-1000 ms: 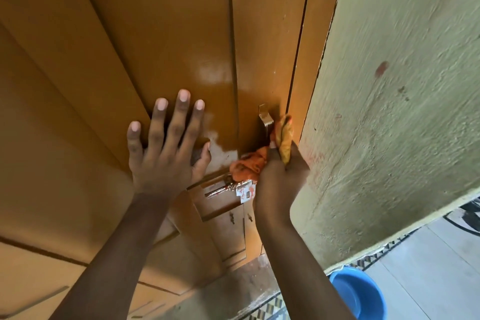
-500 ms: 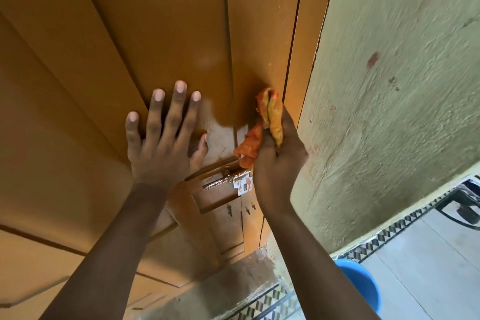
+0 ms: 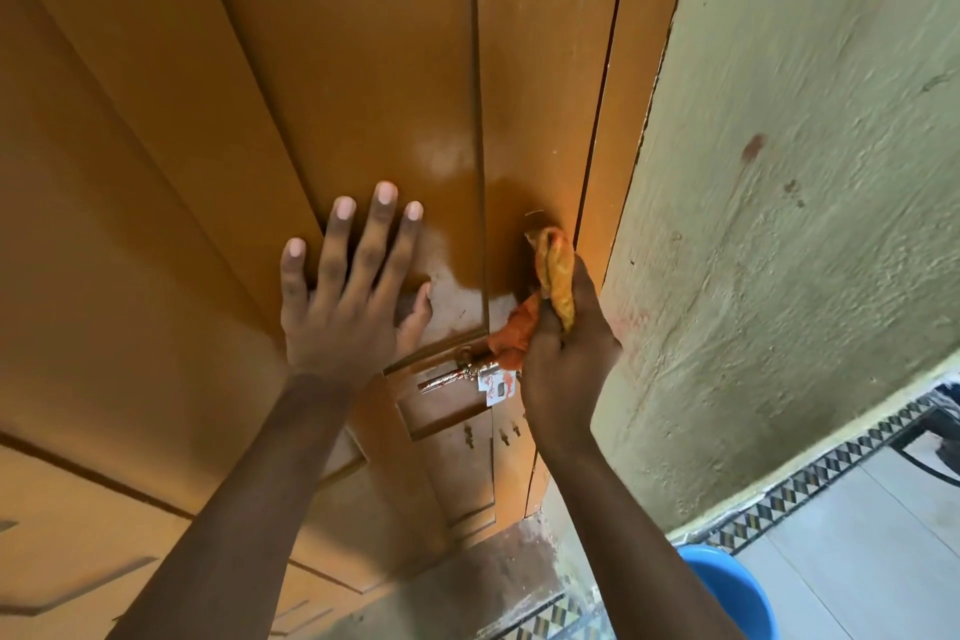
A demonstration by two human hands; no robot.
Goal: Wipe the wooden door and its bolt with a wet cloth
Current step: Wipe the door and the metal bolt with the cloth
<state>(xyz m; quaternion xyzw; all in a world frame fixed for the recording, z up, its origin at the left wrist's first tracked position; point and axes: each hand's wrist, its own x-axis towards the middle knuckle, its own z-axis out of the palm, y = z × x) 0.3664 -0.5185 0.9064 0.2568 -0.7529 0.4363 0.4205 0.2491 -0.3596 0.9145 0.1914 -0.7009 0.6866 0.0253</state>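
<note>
The brown wooden door fills the left and middle of the view, with wet shiny patches near its right stile. My left hand lies flat on the door panel, fingers spread. My right hand grips a bunched orange-yellow cloth and presses it against the door's right edge, over a small metal fitting that shows just above the cloth. The silver sliding bolt with its white plate sits just below the cloth, left of my right wrist.
A rough pale green wall stands close on the right of the door frame. A blue bucket stands on the tiled floor at the lower right. A patterned tile border runs along the wall's base.
My right hand rose up the door's edge with the cloth, then came back down slightly. My left hand stayed flat on the panel.
</note>
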